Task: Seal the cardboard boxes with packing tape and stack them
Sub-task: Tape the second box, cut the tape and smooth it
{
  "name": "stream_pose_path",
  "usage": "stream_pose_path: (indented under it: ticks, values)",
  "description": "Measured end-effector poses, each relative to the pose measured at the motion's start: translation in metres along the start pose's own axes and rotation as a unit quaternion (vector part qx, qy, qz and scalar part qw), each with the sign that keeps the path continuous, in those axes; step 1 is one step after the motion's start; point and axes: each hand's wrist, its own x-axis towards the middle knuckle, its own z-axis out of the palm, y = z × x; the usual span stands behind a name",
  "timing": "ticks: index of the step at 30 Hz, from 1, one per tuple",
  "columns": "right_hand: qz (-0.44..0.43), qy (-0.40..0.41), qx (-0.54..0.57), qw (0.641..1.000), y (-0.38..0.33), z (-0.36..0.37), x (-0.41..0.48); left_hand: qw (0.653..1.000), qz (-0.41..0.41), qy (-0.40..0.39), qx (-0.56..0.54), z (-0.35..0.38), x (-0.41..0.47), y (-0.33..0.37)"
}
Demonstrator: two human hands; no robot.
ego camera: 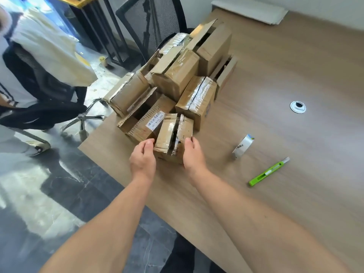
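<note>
A small cardboard box (173, 134) with two loose top flaps and old tape stands at the near edge of a heap of several cardboard boxes (177, 75) on the wooden table (295, 75). My left hand (142, 160) grips its left side, thumb against the flap edge. My right hand (194, 156) grips its right side with the fingers curled round the corner. A roll of packing tape (243, 146) lies on the table to the right of my hands. A green utility knife (268, 172) lies nearer me, beyond the tape.
A round cable grommet (297, 107) sits in the table on the right. A person in white sits on a black office chair (45, 91) at the left. Another mesh chair (151, 26) stands behind the heap. The table's left edge runs just beside my left hand.
</note>
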Motion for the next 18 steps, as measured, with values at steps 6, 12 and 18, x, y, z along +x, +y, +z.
stream_pose_path:
  ticks: [6,12,18]
  values:
    - [-0.001,0.069,0.001,0.998,0.017,-0.021,0.0,0.992,-0.048,-0.067,-0.096,0.002,0.0,-0.007]
    - [-0.008,0.091,-0.009,0.996,0.04,-0.047,-0.02,0.964,-0.139,-0.18,-0.139,0.013,-0.017,-0.02]
    - [-0.008,0.138,0.032,0.99,0.07,-0.091,-0.057,0.956,-0.137,-0.232,-0.116,0.042,-0.057,-0.021]
